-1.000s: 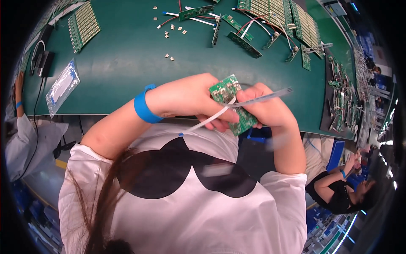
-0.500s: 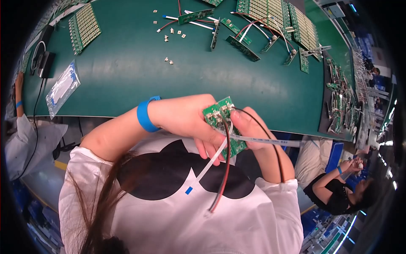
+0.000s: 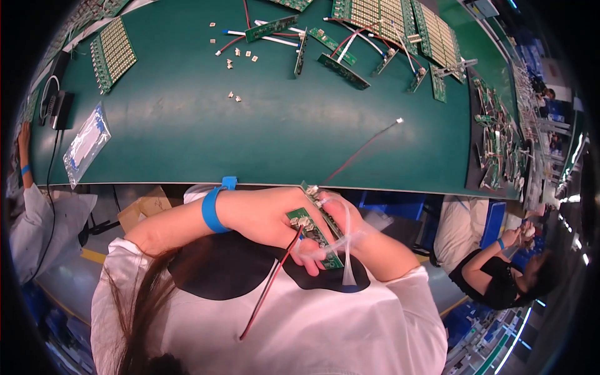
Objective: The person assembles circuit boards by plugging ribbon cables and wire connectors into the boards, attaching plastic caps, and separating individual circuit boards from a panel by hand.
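Note:
My left hand (image 3: 275,215), with a blue wristband (image 3: 214,209), is closed around a small green circuit board (image 3: 302,220). A red-and-black cable (image 3: 272,281) hangs from that board's white connector over my shirt. Close beside it, a second green circuit board (image 3: 310,189) stands edge-on in my right hand (image 3: 344,215), its fingers partly hidden. From this board a thin red-and-black cable (image 3: 362,148) reaches up over the table edge. Pale flat ribbon cables (image 3: 348,265), smeared by motion, cross in front of my right wrist.
On the green table (image 3: 250,144) lie loose small connectors (image 3: 234,62), a clear bag (image 3: 87,144) and several wired boards (image 3: 344,70). Larger board panels (image 3: 375,25) lie at the far right, another panel (image 3: 114,55) at the far left. A dark tray (image 3: 494,144) of boards is right. Co-workers sit on both sides.
Both hands have moved down toward my body. The two boards have come apart at an angle. One red-and-black cable has swung up over the table, and the ribbon cables have swung.

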{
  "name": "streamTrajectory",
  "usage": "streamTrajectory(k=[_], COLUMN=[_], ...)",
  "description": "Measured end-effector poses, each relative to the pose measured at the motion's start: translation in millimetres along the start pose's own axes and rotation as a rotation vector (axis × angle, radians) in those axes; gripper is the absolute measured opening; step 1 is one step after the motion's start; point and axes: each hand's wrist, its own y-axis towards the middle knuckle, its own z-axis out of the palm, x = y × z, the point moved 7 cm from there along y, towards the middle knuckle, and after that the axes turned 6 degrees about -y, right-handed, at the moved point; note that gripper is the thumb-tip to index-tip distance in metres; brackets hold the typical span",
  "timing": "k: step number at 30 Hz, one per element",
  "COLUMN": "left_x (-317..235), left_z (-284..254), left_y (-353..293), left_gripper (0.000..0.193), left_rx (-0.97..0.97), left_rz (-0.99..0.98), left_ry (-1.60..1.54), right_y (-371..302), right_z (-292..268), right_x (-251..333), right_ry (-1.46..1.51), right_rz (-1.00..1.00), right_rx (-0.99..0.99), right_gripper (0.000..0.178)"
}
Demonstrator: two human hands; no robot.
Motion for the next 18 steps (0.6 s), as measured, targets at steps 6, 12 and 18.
streamTrajectory(k=[6,12,18], left_x=[13.1,11.2,10.1], left_z=[-34.8,-101.6,-135.6], left_y=[-0.8,18.2,48.3], left_gripper=[0.028,0.025,0.043], left_rx=[-0.495,-0.935,-0.954], left_rz=[-0.345,-0.249,-0.072], left_ry=[-0.585,-0.694,-0.743], right_y=[1.3,2.6,-44.7], right_z=[-69.9,-116.9,-199.1], right_x=[117.4,216.1,284.5], right_ry=[-0.111,-1.076,-1.517], right_rz=[-0.263,-0.136,-0.206], right_rx=[-0.52,-0.862,-1.54], right_gripper=[0.059,0.072,0.068])
